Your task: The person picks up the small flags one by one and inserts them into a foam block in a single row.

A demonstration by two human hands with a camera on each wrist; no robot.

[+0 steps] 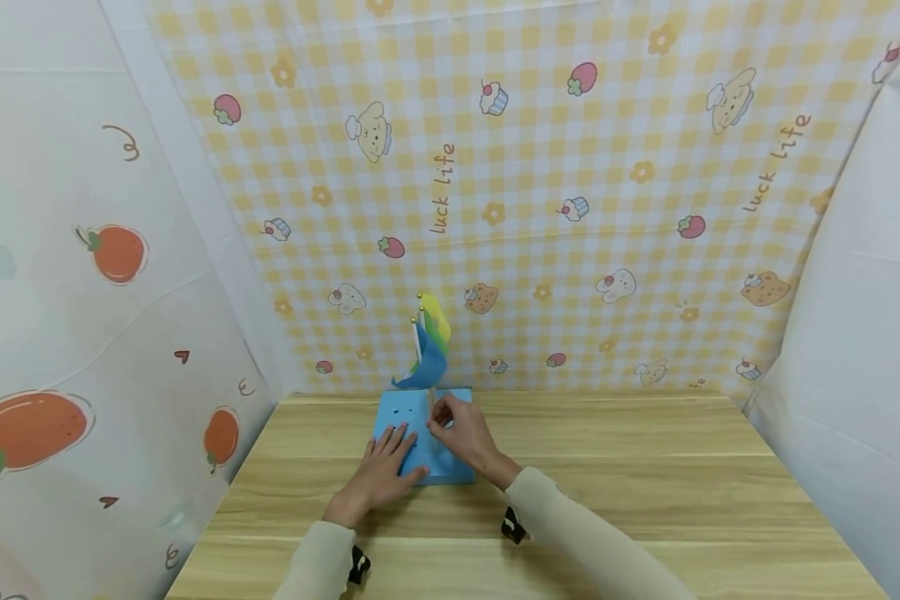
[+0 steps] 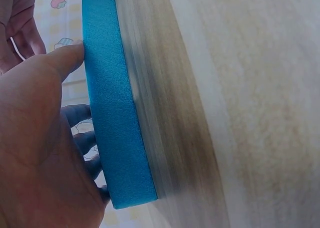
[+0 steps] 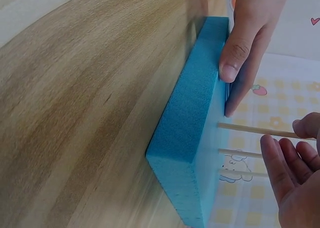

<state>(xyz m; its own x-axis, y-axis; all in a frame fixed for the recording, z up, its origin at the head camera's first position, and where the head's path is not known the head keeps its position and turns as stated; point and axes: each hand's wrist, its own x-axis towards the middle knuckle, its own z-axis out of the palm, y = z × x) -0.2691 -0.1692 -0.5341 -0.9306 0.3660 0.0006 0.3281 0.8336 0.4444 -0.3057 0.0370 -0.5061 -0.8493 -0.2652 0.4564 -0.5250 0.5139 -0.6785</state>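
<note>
A light-blue foam block (image 1: pixel 420 458) lies on the wooden table, with a few small dark holes in its top. My left hand (image 1: pixel 382 471) rests on it with fingers spread, the thumb near its front edge. Between thumb and fingertips, my right hand (image 1: pixel 461 429) pinches a thin wooden stick (image 3: pixel 250 130) that stands in the block. Two more sticks, a middle stick (image 3: pixel 240 152) and a far stick (image 3: pixel 240 173), rise from the block behind it. Above are a blue flag (image 1: pixel 429 367), a green flag (image 1: pixel 437 333) and a yellow flag (image 1: pixel 437 310), overlapping, with gold beads at the pole tops.
The wooden table (image 1: pixel 630 475) stretches to both sides of the block. Behind it hangs a yellow checked cloth (image 1: pixel 540 250) with printed pictures. White cloth walls close in the left wall (image 1: pixel 165 333) and the right wall (image 1: pixel 855 333).
</note>
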